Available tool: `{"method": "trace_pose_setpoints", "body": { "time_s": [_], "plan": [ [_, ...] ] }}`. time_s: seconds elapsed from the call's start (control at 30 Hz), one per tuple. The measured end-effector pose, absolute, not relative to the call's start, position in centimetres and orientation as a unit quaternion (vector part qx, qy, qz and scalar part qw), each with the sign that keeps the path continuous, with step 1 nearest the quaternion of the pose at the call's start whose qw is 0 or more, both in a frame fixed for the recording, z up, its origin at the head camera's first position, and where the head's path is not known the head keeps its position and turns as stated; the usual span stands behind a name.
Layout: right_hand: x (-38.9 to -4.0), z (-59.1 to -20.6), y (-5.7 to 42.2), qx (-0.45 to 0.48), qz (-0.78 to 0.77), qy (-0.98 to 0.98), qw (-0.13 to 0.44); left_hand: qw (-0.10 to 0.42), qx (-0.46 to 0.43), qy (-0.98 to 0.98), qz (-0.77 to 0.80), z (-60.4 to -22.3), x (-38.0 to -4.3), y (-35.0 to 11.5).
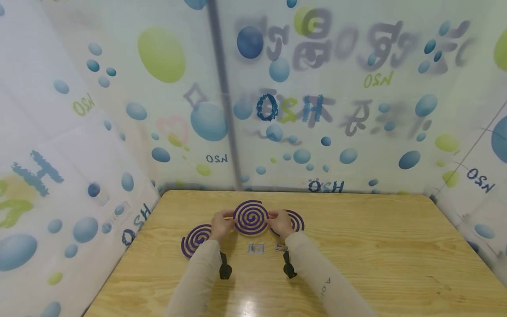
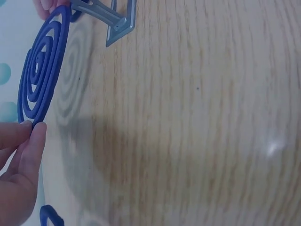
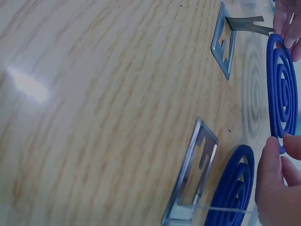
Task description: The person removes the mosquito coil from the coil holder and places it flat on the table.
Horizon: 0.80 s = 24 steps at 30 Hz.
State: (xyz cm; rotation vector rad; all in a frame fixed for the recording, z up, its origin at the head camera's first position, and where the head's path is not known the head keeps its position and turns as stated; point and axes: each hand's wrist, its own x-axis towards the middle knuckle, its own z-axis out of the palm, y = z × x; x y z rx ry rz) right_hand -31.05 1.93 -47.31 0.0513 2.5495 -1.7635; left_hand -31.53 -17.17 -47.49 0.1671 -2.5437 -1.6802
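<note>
Between my two hands is a purple spiral mosquito coil, raised off the table and tilted up, bluer in the wrist views. My left hand pinches its left edge between thumb and fingers, as the left wrist view shows on the coil. The opposite edge is pinched by my right hand, with the thumb on one face. A thin metal coil stand lies just in front of the held coil, its bent prong rising toward the coil's edge. A second metal stand sits below my right hand.
Another mosquito coil lies by my left wrist, partly covered by the hand. A third coil is partly hidden behind my right hand. The wooden table ends at a wall covering printed with bubbles.
</note>
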Motion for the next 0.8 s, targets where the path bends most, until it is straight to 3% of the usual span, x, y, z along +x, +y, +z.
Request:
{"method": "trace_pose_setpoints", "body": {
  "time_s": [0.4, 0.8],
  "plan": [
    [-31.40, -47.98, 1.50, 0.040, -0.567, 0.822, 0.041, 0.041, 0.089, -0.861, -0.499, -46.77, -31.28, -17.01],
    [-31.08, -47.81, 1.57, 0.043, -0.564, 0.823, 0.058, 0.037, 0.064, -0.895, -0.439, -47.17, -31.26, -17.06]
  ]
}}
